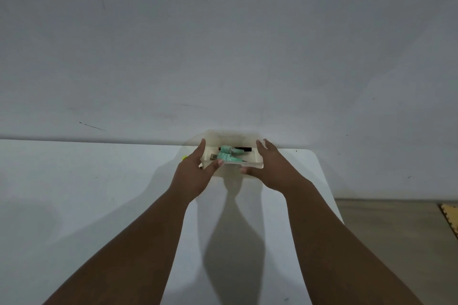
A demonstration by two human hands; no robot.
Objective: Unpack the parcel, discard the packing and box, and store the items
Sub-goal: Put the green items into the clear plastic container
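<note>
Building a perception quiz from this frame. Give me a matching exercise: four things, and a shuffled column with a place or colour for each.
Things:
1. left hand
2. right hand
3. green tubes
4. black pen

Descriptions:
A. mint coloured, lying inside the translucent bin
B. dark and thin, at the bin's far side, behind the tubes
C. at the bin's left end, thumb over the near rim
D. at the bin's right end, fingers spread

Pairs: 1-C, 2-D, 3-A, 4-B
</note>
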